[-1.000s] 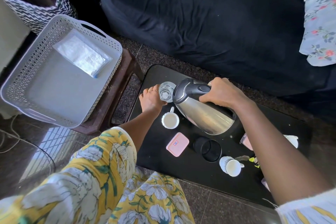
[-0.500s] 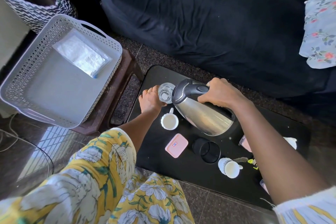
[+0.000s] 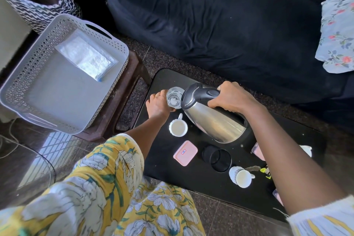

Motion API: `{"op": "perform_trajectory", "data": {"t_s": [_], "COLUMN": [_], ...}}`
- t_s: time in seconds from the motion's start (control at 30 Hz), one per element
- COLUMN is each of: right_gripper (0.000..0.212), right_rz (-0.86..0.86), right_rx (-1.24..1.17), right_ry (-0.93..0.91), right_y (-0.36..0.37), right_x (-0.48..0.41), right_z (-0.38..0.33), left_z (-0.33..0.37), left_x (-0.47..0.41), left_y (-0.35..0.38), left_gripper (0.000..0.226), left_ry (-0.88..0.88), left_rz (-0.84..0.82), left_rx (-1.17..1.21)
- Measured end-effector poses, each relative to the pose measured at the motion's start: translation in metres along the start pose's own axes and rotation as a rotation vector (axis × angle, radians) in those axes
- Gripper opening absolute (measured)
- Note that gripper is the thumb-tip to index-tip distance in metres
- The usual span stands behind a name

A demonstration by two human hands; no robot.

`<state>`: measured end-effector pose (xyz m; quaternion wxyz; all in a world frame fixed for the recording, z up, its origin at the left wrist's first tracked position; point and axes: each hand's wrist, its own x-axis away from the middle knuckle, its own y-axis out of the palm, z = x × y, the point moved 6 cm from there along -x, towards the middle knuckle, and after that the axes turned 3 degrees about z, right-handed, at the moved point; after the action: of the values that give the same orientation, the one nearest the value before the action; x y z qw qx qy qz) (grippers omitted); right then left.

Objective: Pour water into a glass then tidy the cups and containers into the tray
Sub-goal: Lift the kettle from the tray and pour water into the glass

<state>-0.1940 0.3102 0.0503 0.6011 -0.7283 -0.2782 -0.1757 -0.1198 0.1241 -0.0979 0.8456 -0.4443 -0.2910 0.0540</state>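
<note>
My left hand grips a clear glass standing at the far left of the low black table. My right hand holds the black handle of a steel kettle, tilted with its spout over the glass rim. Water shows inside the glass. On the table stand a white cup, a pink lidded container, a black cup and a patterned white cup lying on its side. The grey perforated tray sits on a brown stool to the left.
A clear packet lies in the tray. Pink containers and small items sit partly hidden behind my right arm. A dark sofa runs along the table's far side, with a floral cloth on it. A white cable lies on the floor at left.
The view has shifted slightly. Both hands, the kettle and the glass keep nearly the same pose, the kettle still tipped over the glass.
</note>
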Motion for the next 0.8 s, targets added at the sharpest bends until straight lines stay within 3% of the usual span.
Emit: {"op": "perform_trajectory", "data": {"t_s": [0.8], "right_gripper": [0.025], "right_rz": [-0.019], "right_rx": [-0.013], "right_ry": [0.011], "right_y": [0.0031], "right_x": [0.002], "right_z": [-0.0016], "left_z": [-0.0003], "left_x": [0.0017], "left_y": [0.0009], "left_gripper": [0.07], "left_ry": [0.01], "left_rz": [-0.004], "left_rx": [-0.011]}}
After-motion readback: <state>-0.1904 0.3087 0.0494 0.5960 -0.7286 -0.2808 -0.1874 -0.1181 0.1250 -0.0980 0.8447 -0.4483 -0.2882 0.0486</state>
